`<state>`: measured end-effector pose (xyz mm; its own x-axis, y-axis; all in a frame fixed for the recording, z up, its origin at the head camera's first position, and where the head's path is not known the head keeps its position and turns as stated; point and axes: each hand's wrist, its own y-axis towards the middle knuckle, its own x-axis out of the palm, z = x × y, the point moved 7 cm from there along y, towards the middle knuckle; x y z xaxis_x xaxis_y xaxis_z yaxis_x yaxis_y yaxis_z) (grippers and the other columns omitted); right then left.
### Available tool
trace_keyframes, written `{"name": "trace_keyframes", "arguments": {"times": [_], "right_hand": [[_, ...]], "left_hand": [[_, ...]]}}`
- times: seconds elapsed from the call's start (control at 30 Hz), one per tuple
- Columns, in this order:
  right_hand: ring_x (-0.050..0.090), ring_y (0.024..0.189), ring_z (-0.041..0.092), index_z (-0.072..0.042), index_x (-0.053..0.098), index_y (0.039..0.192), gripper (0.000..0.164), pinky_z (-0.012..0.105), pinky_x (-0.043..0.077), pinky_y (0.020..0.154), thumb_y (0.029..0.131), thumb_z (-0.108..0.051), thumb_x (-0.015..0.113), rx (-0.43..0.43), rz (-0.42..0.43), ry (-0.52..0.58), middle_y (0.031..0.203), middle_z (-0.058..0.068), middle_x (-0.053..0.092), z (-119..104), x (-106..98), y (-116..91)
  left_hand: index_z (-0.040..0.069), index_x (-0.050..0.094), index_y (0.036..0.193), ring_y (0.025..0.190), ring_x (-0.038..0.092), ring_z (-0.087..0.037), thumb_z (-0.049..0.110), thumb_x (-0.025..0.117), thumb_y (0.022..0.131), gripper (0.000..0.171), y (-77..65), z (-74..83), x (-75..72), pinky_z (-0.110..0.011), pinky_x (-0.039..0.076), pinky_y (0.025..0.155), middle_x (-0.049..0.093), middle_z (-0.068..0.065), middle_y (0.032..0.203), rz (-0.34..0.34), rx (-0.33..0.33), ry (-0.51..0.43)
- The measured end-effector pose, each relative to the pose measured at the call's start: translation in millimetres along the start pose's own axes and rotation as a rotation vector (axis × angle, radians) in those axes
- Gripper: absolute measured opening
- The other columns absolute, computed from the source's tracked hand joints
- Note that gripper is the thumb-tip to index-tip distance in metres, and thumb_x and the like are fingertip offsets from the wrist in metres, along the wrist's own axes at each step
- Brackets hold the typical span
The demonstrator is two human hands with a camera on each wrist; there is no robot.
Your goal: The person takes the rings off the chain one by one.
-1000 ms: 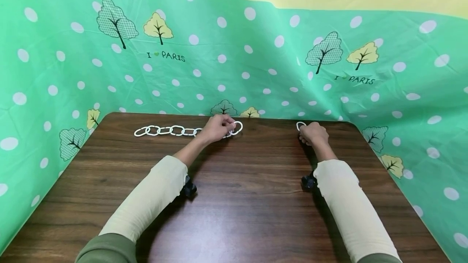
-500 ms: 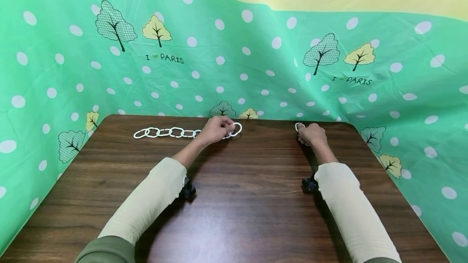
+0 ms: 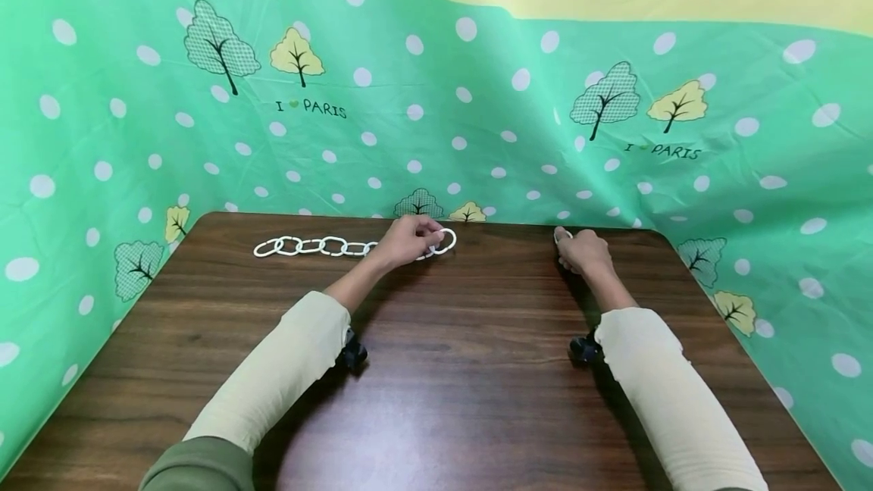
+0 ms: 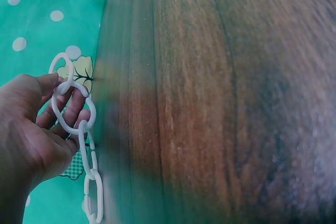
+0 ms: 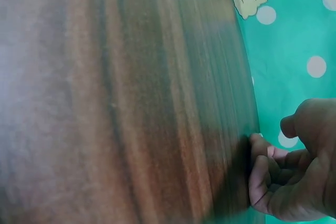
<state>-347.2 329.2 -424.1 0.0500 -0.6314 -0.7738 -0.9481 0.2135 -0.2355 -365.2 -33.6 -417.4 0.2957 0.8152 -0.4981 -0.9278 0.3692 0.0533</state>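
Note:
A chain of white plastic links (image 3: 332, 246) stretches along the far part of the table. My left hand (image 3: 408, 241) pinches it near its right end, between thumb and fingers. In the left wrist view the end link (image 4: 63, 56) rises above that hand (image 4: 31, 124), and further links hang below. Well to the right, my right hand (image 3: 584, 250) is at a separate white link (image 3: 570, 234), mostly covered by a digit in the head view. In the right wrist view this hand (image 5: 294, 166) has curled fingers low at the table edge and a raised thumb; the link is hidden there.
The brown wood-grain table (image 3: 450, 362) ends just behind both hands. A green dotted cloth (image 3: 464, 120) hangs close behind and along the sides. Black wrist cameras (image 3: 353, 353) sit under the forearms.
The loose link at my right hand showed as a ring earlier; now a digit covers most of it. My left hand and the chain hold nearly still.

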Motion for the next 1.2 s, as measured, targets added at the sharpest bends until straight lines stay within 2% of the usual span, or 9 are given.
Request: {"name": "trace_keyframes", "arguments": {"times": [0.17, 0.2, 0.53, 0.73, 0.93, 1.2], "right_hand": [[0.064, 0.068, 0.026, -0.010, 0.069, 0.079, 0.067, 0.040, 0.051, 0.069, 0.118, -0.057, 0.042, -0.016, 0.009, -0.017, 0.070, 0.005, 0.068, -3, 2, -4], [0.065, 0.070, 0.027, -0.008, 0.069, 0.082, 0.066, 0.040, 0.052, 0.071, 0.119, -0.055, 0.040, -0.010, 0.008, -0.021, 0.072, 0.005, 0.069, -7, 3, -10], [0.066, 0.072, 0.021, -0.003, 0.071, 0.096, 0.057, 0.034, 0.058, 0.069, 0.120, -0.049, 0.046, -0.087, -0.036, 0.013, 0.078, 0.003, 0.071, -20, 13, -14], [0.070, 0.078, 0.019, 0.001, 0.071, 0.114, 0.053, 0.031, 0.061, 0.071, 0.120, -0.047, 0.050, -0.137, -0.066, 0.021, 0.091, 0.007, 0.076, -34, 24, -20], [0.070, 0.084, 0.019, 0.004, 0.069, 0.120, 0.048, 0.030, 0.061, 0.071, 0.119, -0.043, 0.056, -0.188, -0.131, 0.095, 0.096, 0.011, 0.077, -49, 39, -26], [0.067, 0.085, 0.019, 0.003, 0.070, 0.126, 0.048, 0.031, 0.059, 0.071, 0.118, -0.043, 0.059, -0.192, -0.202, 0.136, 0.096, 0.008, 0.076, -59, 51, -31]], "left_hand": [[0.001, 0.079, 0.126, 0.088, 0.073, -0.018, 0.018, 0.071, 0.112, 0.024, -1.8, 1.9, -0.7, -0.023, 0.055, 0.075, 0.082, -0.016, 0.106, -0.005, 0.002, 0.003], [0.001, 0.079, 0.126, 0.088, 0.074, -0.019, 0.019, 0.071, 0.112, 0.024, -1.7, 1.9, -0.6, -0.023, 0.055, 0.075, 0.082, -0.016, 0.107, -0.005, 0.004, 0.006], [0.002, 0.079, 0.128, 0.094, 0.074, -0.022, 0.020, 0.071, 0.112, 0.026, -1.2, 2.4, -2.2, -0.025, 0.053, 0.080, 0.083, -0.014, 0.106, -0.002, 0.031, 0.033], [0.003, 0.080, 0.126, 0.094, 0.074, -0.023, 0.020, 0.072, 0.112, 0.023, -1.3, 1.9, -3.4, -0.025, 0.052, 0.080, 0.083, -0.014, 0.104, 0.000, 0.043, 0.032], [0.001, 0.079, 0.128, 0.095, 0.074, -0.023, 0.019, 0.071, 0.112, 0.025, -1.5, 0.4, -5.3, -0.026, 0.053, 0.081, 0.083, -0.016, 0.107, 0.000, 0.041, 0.028], [0.005, 0.081, 0.127, 0.096, 0.072, -0.020, 0.021, 0.072, 0.112, 0.024, -2.0, -2.1, -5.1, -0.028, 0.054, 0.084, 0.083, -0.011, 0.104, 0.011, 0.037, 0.034]]}}
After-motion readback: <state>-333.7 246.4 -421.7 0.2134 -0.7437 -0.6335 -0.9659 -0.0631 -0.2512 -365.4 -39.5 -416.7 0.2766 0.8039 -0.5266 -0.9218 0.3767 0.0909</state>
